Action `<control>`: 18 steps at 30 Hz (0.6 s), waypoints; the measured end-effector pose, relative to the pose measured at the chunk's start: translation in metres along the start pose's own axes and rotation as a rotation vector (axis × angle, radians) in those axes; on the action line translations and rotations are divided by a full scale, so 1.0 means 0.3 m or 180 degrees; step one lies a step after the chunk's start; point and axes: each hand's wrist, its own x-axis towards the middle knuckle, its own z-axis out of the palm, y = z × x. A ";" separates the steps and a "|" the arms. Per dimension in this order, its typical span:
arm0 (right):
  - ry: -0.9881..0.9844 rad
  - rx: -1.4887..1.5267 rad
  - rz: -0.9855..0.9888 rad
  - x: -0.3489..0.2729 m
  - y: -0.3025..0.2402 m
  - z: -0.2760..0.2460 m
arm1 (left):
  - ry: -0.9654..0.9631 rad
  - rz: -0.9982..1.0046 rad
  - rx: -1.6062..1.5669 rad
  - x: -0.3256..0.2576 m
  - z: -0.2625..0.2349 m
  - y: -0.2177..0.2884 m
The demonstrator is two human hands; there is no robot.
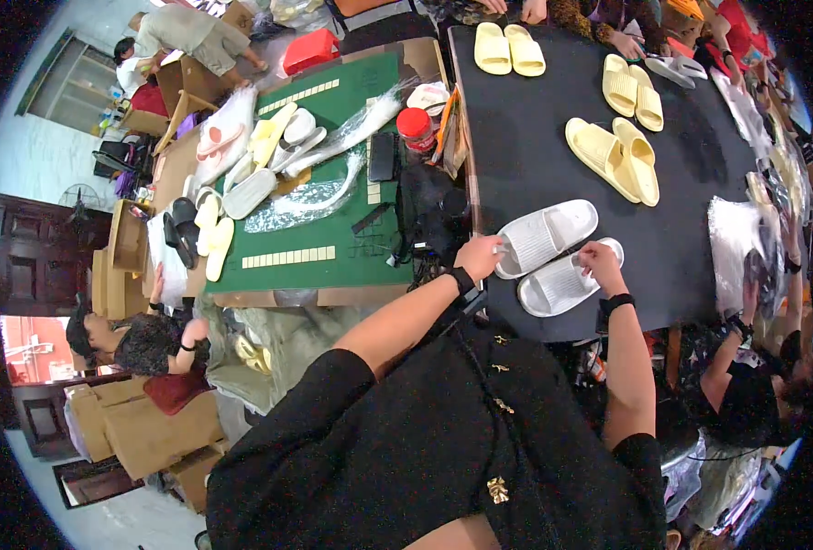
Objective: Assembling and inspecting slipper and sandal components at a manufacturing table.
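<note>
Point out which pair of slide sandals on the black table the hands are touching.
The white rubber slide sandals at the near edge: left hand and right hand each touch one. The other pairs are pale yellow and lie farther away.

Packaging-wise: a bunch of clear plastic bags [338,147] lying crumpled across the green desk [333,96], more shiny clear bags [735,240] at the black desk's right edge, and brown cardboard boxes [145,426] stacked on the floor lower left

- The right hand [599,257] covers part of the nearer white slipper [562,284].
- The left hand [480,255] hides the farther white slipper's [549,234] end.
- At two o'clock, the table [535,137] edge items are blurred.
</note>
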 end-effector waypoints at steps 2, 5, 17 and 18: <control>-0.0017 0.0093 0.0090 -0.006 0.002 0.004 | 0.0068 0.0138 -0.0138 0.006 0.016 0.016; 0.0011 0.0049 0.0190 -0.021 -0.015 0.012 | -0.0216 -0.0228 -0.0058 0.011 0.011 0.055; 0.0239 -0.0088 0.0285 -0.034 0.002 0.044 | 0.0130 -0.0297 0.0368 0.037 0.055 0.064; 0.0245 -0.0100 0.0296 -0.035 -0.002 0.045 | 0.0175 -0.0339 0.0365 0.039 0.063 0.057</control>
